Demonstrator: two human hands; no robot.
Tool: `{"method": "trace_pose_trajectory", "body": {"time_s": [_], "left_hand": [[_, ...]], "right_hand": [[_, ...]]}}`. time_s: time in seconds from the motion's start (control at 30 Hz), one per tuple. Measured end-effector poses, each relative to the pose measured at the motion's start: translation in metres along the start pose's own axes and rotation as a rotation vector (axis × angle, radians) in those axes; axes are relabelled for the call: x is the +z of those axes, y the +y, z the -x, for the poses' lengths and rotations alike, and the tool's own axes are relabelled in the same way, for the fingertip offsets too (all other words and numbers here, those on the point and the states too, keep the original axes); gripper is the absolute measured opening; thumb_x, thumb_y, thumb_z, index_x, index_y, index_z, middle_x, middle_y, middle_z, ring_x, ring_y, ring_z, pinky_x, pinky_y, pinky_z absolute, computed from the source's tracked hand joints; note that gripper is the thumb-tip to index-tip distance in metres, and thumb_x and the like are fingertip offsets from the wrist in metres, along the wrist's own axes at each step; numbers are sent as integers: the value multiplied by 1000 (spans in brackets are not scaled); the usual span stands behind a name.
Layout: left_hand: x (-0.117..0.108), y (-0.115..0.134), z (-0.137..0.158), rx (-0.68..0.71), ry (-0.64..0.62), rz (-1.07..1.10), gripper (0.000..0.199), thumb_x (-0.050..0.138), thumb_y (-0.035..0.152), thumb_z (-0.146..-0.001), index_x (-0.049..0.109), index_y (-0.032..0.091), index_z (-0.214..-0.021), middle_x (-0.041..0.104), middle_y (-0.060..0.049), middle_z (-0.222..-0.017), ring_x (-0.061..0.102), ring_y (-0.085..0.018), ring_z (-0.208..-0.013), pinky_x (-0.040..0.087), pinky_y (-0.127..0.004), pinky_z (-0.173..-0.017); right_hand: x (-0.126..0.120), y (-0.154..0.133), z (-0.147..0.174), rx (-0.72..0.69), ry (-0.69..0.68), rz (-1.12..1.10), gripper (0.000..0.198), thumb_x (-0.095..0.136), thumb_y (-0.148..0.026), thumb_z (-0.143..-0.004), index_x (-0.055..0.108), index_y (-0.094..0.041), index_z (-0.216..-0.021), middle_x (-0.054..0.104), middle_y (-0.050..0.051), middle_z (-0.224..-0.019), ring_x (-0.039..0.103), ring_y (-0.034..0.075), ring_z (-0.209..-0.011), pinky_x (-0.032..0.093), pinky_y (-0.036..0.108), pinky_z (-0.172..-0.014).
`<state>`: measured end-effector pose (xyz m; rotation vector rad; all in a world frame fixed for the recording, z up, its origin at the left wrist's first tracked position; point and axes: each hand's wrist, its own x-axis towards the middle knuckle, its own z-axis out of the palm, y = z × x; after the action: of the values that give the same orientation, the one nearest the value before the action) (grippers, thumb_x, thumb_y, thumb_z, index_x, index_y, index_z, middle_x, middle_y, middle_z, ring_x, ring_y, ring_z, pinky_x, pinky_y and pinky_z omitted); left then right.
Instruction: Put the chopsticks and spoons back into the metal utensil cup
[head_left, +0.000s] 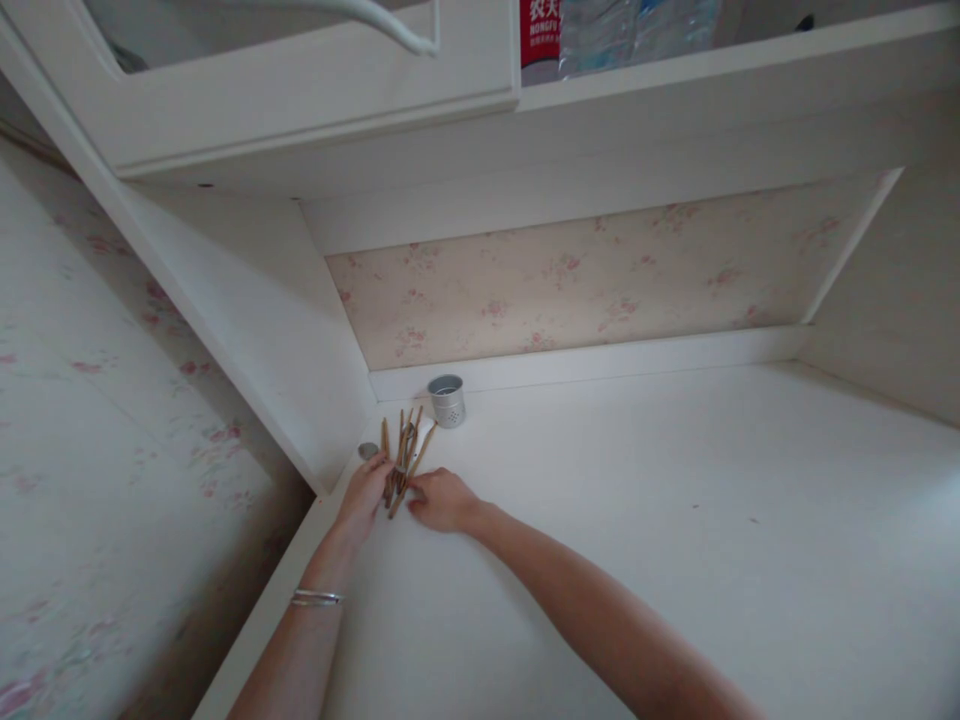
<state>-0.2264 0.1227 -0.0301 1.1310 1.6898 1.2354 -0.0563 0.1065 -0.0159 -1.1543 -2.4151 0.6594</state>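
Several brown chopsticks [408, 448] lie in a loose, slightly fanned bundle on the white surface, mixed with some utensils. My left hand [366, 488] is closed at the left side of the bundle, its fingers against the chopsticks. From the right, my right hand [442, 500] has its fingers curled at the lower part of the bundle, pinching a chopstick. A white spoon [425, 427] shows among the upper ends. What looks like a round metal spoon bowl [367, 450] sits just beyond my left fingers. Behind the bundle a grey metal utensil holder [448, 403] with small holes stands upright.
The white countertop [637, 480] extends to the right, with two tiny reddish specks on it. A white side panel [262, 300] rises close on the left. Overhead hangs a cabinet [322, 110] with a handled door and a shelf holding wrapped bottles [637, 35].
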Motion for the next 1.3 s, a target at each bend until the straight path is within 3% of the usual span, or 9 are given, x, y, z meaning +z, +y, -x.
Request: {"method": "trace_pose_trajectory", "body": {"time_s": [0.1,0.23,0.37,0.5,0.63,0.77,0.87,1.0,1.3], "left_hand": [[-5,2,2,68,58,-128,36,58,28,-77,63,13,-110,69,-12,-105,65,-25,-98,50,-35,-81],[-1,9,7,213,117,-240,29,60,23,-74,66,14,-102,57,-14,-130,45,-28,-129,35,-40,-106],[19,14,23,461,66,-344,23,56,27,-79,67,16,-95,62,-13,-119,53,-27,-120,36,-41,-106],[57,20,65,594,-151,-330,21,51,27,-84,67,17,-94,66,-9,-107,60,-22,-107,43,-37,-100],[104,34,124,504,-479,-197,27,51,33,-88,65,17,-103,68,-9,-108,62,-20,-102,47,-32,-94],[143,43,166,387,-760,-49,36,47,42,-92,67,16,-107,69,-9,-109,62,-20,-103,46,-31,-94],[159,43,177,283,-800,56,39,45,43,-92,69,15,-104,70,-9,-108,62,-22,-104,43,-34,-97],[157,37,176,130,-803,170,38,53,44,-88,70,14,-103,72,-8,-101,62,-23,-99,45,-35,-92],[148,40,176,138,-815,144,35,53,41,-87,71,15,-101,71,-8,-102,61,-22,-101,43,-34,-93]], "right_hand": [[-5,8,7,-4,24,-35,32,55,-25,-82,69,-18,-109,72,10,-105,66,24,-96,47,30,-85],[-20,21,31,20,73,-86,30,54,-23,-83,70,-18,-108,72,8,-106,67,19,-87,47,26,-79],[-41,29,73,40,88,-137,23,51,-21,-85,73,-21,-94,74,2,-93,64,14,-76,46,21,-71],[-54,30,129,75,110,-282,22,51,-23,-86,72,-21,-88,72,0,-83,59,12,-67,42,21,-63],[-53,35,177,120,135,-389,22,49,-23,-85,70,-18,-82,63,-2,-68,49,10,-57,34,20,-54],[-47,50,198,171,233,-334,20,48,-14,-77,67,-15,-70,56,-2,-59,43,9,-53,29,20,-50],[-47,58,199,178,284,-302,18,48,-14,-74,66,-14,-69,57,-1,-62,46,9,-55,30,19,-50],[-48,57,195,160,276,-276,17,49,-16,-77,64,-15,-68,53,-3,-59,44,8,-53,30,19,-50],[-49,51,195,135,225,-200,14,51,-15,-76,60,-17,-64,50,-4,-57,43,8,-53,28,19,-50]]}}
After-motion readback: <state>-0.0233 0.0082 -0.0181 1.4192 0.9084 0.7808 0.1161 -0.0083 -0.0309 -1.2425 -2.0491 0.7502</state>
